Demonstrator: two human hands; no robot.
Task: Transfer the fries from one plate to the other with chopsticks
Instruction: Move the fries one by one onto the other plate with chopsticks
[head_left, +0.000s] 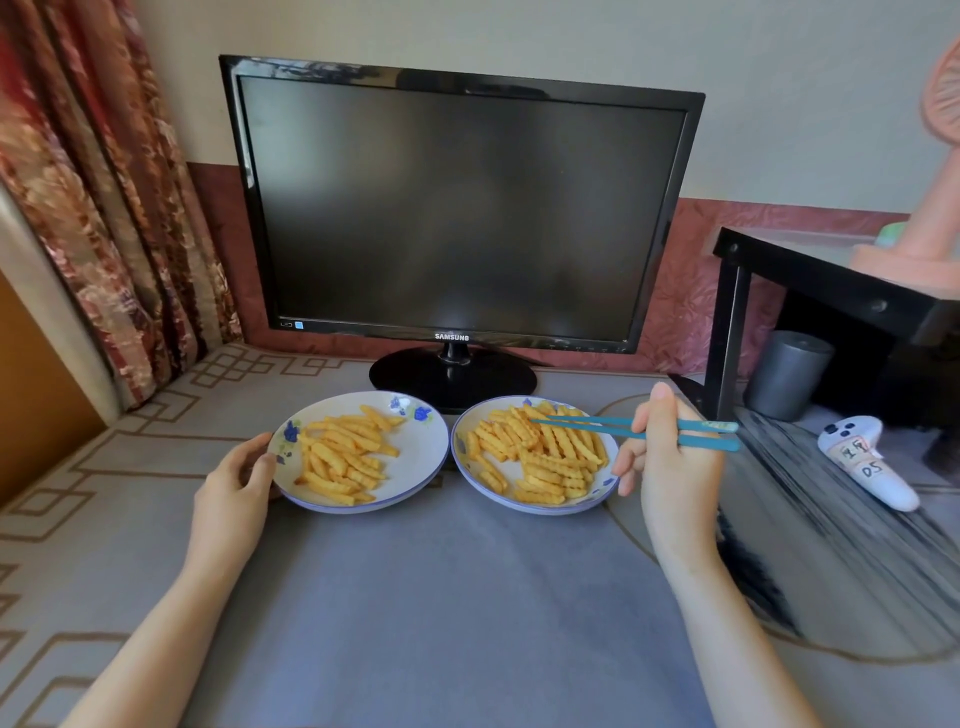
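Right grip (670, 457) pinches slim teal chopsticks (597, 428), tips among ridged golden crinkle-cut fries (556, 457) on the right round white blue-rimmed plate (540, 511); left grip (234, 478) clasps the rim of the matching left plate (415, 457).

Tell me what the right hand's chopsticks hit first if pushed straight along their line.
Most likely the fries on the right plate. The tips of the chopsticks in the right hand are already at that pile's far side; whether they touch it is unclear.

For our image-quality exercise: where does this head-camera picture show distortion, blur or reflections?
Head view: wide-angle distortion bows the monitor, whose dark glass shows faint reflections; the lower right edge smears into dark streaks below the white controller; the fries and chopsticks look sharp.
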